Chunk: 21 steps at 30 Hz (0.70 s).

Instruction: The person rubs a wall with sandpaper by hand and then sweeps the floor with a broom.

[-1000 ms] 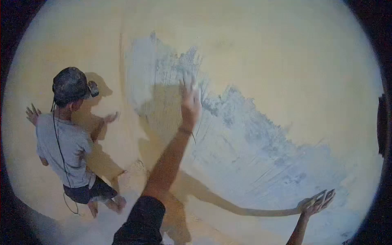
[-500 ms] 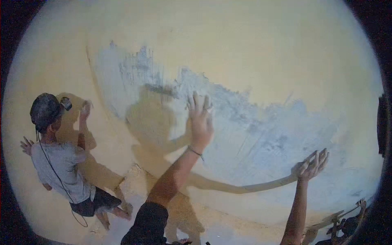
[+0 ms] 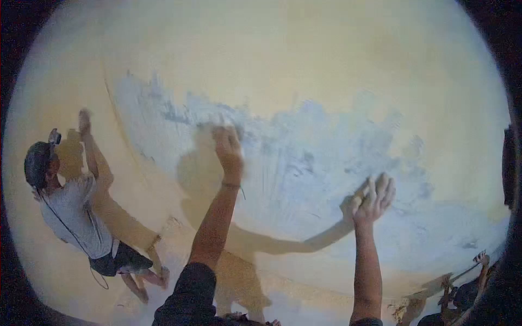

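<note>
A pale yellow wall [image 3: 337, 65] fills the view, with a wide bluish-grey smeared patch [image 3: 283, 157] across its middle. My left hand [image 3: 228, 149] lies against the upper part of this patch. Its fingers look bent and their tips are blurred by motion; nothing shows in them. A thin dark band [image 3: 231, 186] circles the left wrist. Farther right and lower, my right hand [image 3: 375, 198] is at the patch with its fingers bent and apart. No object is visible in it, though its palm side is hidden.
On the left, a person in a grey shirt and dark cap [image 3: 76, 212] has one raised hand at the wall. Another person [image 3: 467, 293] shows partly at the lower right. My shadow [image 3: 198, 179] falls on the wall between my arms.
My left hand has moved left and slightly down, its fingers now more bent. My right hand has moved left and up. The person on the left has raised a hand higher.
</note>
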Each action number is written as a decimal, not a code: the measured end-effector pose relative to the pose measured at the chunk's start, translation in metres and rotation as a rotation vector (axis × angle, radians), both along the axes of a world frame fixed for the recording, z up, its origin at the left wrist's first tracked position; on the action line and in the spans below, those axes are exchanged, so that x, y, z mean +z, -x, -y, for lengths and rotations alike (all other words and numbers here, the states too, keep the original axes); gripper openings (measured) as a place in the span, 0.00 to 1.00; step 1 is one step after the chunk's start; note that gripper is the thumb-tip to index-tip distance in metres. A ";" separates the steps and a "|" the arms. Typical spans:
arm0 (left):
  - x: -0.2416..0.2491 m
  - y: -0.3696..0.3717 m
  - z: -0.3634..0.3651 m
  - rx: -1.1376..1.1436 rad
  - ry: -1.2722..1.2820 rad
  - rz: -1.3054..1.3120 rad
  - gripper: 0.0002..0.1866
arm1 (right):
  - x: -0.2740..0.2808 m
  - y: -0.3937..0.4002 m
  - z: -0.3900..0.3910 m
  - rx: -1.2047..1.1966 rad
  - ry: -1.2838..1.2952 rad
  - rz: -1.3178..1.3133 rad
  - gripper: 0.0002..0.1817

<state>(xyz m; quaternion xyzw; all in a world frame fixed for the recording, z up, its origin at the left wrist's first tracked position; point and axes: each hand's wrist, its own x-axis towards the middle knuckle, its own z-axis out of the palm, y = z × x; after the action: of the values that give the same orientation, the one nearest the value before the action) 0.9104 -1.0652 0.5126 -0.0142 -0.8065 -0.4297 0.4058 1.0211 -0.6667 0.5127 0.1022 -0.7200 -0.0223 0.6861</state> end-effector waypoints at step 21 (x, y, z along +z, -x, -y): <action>-0.013 -0.036 -0.230 -0.170 0.381 -0.538 0.22 | 0.002 0.004 -0.108 -0.143 0.036 0.101 0.30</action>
<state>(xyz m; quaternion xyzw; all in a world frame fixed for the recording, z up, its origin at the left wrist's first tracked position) 0.9462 -0.8349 0.4996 -0.2698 -0.7323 -0.2845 0.5568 1.0172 -0.5588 0.5149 0.0392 -0.7595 -0.0533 0.6472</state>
